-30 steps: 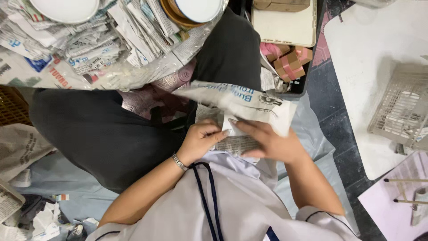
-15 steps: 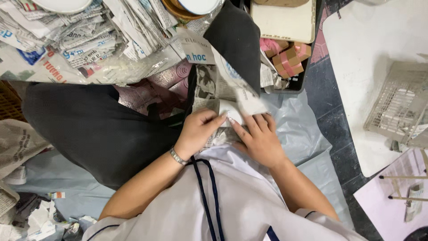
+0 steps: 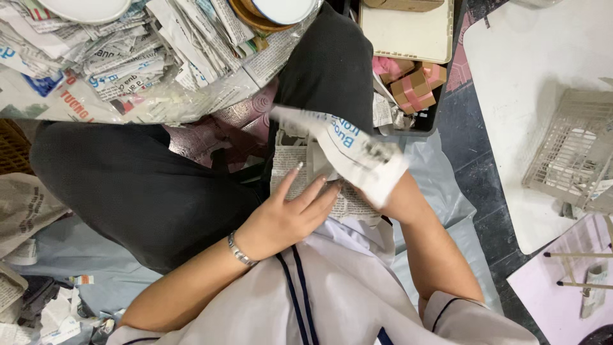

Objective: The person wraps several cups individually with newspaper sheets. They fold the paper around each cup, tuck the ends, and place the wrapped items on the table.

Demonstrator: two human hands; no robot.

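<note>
Seen from above, a seated person in black trousers and a white shirt with dark blue piping works on their lap. The left hand, with a thin silver metal bracelet at the wrist, lies flat with fingers spread, pressing on a creased sheet of grey printed newspaper that rests on the lap against the shirt. The right hand is mostly hidden under a folded strip of white newspaper with blue lettering; it appears to grip this strip from below, lifting it so it slants up and left over the flat sheet, blurred by movement. Beyond the knees sits a large, loose heap of crumpled newspapers wrapped partly in clear, shiny plastic film, with 2 round white plate rims at the top edge. To the right, a dark tray holds small brown cardboard boxes tied with pink ribbon, and behind it lies a flat cream rectangular lid. A pale blue-grey plastic sheet covers the floor under the person. Farther right, a white slab carries a pale plastic lattice basket over dark floor tiles. Torn paper scraps litter the lower left corner.
</note>
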